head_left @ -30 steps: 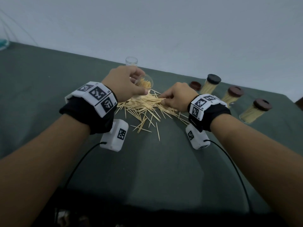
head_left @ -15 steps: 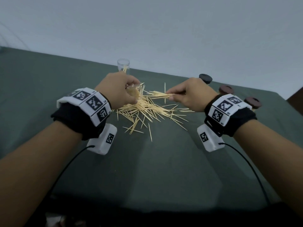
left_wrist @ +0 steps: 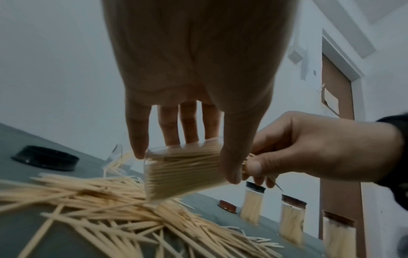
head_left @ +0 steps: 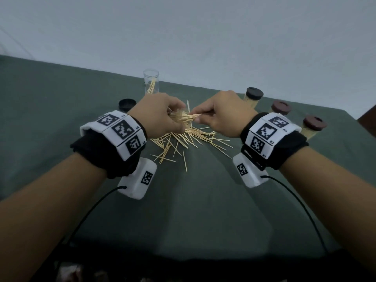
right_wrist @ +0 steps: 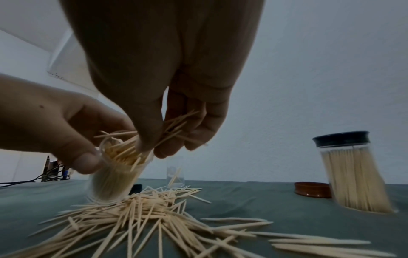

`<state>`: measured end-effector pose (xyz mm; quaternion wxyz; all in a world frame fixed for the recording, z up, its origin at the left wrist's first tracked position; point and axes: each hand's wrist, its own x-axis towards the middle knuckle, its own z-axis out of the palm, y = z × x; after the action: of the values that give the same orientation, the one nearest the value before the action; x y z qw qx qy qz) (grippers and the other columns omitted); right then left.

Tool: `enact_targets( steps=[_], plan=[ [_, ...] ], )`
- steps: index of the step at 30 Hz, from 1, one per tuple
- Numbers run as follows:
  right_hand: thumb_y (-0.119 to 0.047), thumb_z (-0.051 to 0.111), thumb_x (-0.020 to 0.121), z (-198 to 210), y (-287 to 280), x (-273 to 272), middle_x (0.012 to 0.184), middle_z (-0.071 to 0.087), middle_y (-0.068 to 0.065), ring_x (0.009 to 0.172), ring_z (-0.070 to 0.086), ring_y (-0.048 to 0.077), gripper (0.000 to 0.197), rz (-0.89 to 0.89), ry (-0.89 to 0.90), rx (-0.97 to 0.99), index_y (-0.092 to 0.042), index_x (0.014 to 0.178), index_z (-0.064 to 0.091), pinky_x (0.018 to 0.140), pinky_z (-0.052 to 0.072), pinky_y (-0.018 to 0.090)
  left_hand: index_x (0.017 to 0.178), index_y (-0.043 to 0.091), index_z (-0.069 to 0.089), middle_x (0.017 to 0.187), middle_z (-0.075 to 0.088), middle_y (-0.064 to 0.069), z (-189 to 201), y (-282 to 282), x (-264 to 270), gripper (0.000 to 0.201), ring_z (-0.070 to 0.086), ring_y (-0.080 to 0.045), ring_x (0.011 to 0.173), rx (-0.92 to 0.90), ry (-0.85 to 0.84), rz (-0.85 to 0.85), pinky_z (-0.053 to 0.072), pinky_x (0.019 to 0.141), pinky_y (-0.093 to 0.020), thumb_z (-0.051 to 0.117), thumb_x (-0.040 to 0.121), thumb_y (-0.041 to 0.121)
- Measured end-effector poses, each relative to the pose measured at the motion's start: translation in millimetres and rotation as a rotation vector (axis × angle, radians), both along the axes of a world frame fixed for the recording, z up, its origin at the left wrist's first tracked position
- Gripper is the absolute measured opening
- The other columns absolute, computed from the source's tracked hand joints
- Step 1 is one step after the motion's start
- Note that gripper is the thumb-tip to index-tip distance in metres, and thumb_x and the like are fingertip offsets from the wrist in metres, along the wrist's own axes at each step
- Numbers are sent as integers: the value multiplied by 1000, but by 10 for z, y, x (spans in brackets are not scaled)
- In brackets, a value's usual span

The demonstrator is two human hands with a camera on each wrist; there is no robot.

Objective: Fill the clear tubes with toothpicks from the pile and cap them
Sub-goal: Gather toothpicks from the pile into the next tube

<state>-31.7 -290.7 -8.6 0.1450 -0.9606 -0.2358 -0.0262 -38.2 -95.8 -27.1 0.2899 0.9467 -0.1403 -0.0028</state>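
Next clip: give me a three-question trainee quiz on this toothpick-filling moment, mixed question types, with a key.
1. True or false: the left hand holds a clear tube already capped.
2. How many capped tubes stand at the right? A) one B) three C) five
3. Fill in: the right hand pinches a bunch of ____ at the tube's mouth.

Key: 1 false, its mouth is open. 2 B, one black-capped tube and two brown-capped tubes. 3 toothpicks.

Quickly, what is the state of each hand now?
Left hand: grips a tilted clear tube packed with toothpicks.
Right hand: pinches a small bunch of toothpicks at the tube's mouth.
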Motion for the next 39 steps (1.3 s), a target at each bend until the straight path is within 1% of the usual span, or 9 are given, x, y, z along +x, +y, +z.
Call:
enact_targets(
  steps=[4, 8, 12, 16, 21, 25, 28, 32, 39],
  plan=[
    [-29, 66, 91, -82, 50, -12, 101, 73, -4, 81, 53, -2, 24, 1, -42, 8, -28, 114, 71, 64, 27, -5, 122, 29, 64, 102, 61, 13, -24, -12, -7, 52, 59, -6, 99, -58, 42, 7, 36, 68, -10, 83, 74, 35],
    [-28, 67, 90, -147, 95, -37, 90, 73, -3, 82, 61, 8, 24, -25, -41, 87, -28, 113, 72, 70, 34, 8, 123, 30, 64, 103, 62, 14, -14, -5, -27, 54, 60, -5, 99, -103, 46, 14, 35, 69, -10, 83, 73, 37],
    [-30, 71, 86, -145, 73, -31, 84, 65, -13, 78, 55, -2, 26, -104, 17, 171, -31, 112, 72, 63, 32, -1, 121, 31, 64, 100, 61, 16, 0, -8, -37, 52, 58, -3, 96, -123, 54, 25, 32, 63, -5, 84, 73, 34],
    [-29, 73, 84, -147, 61, -28, 74, 60, -21, 68, 55, -6, 22, -115, 16, 203, -35, 105, 73, 63, 35, 1, 120, 30, 65, 96, 62, 17, -5, -17, -43, 51, 60, -4, 95, -133, 54, 27, 33, 65, -6, 83, 73, 34],
    [-33, 73, 84, -178, 62, -15, 93, 70, -10, 89, 64, 5, 32, -129, 9, 259, -36, 116, 67, 83, 46, 19, 121, 29, 65, 110, 67, 9, -19, 29, 0, 56, 64, -7, 98, -179, 62, 71, 49, 85, -23, 86, 69, 37],
    [-28, 72, 83, -219, 84, -22, 90, 70, -8, 74, 63, 2, 39, -114, -7, 301, -42, 116, 57, 77, 51, 23, 121, 29, 65, 110, 67, 9, -23, 41, 6, 56, 64, -8, 99, -186, 64, 72, 52, 93, -31, 85, 69, 38],
    [-25, 72, 83, -241, 82, -23, 86, 71, -7, 76, 65, 6, 55, -117, 21, 344, -41, 127, 44, 79, 52, 27, 123, 28, 65, 111, 66, 8, -24, 42, 5, 57, 64, -9, 99, -198, 68, 83, 51, 92, -30, 85, 70, 36],
    [-25, 72, 83, -240, 80, -15, 93, 70, -10, 85, 65, 6, 36, -117, 5, 313, -35, 116, 60, 84, 54, 31, 120, 28, 66, 108, 68, 9, -34, 54, 15, 56, 65, -9, 96, -205, 74, 86, 53, 92, -33, 85, 69, 38],
    [-17, 63, 87, -187, 58, -39, 77, 64, -21, 69, 57, -10, 26, -89, 2, 203, -32, 106, 73, 65, 38, 4, 118, 29, 67, 106, 68, 10, -39, 82, 32, 54, 65, -8, 96, -194, 71, 95, 51, 90, -28, 85, 69, 38]
  ],
)
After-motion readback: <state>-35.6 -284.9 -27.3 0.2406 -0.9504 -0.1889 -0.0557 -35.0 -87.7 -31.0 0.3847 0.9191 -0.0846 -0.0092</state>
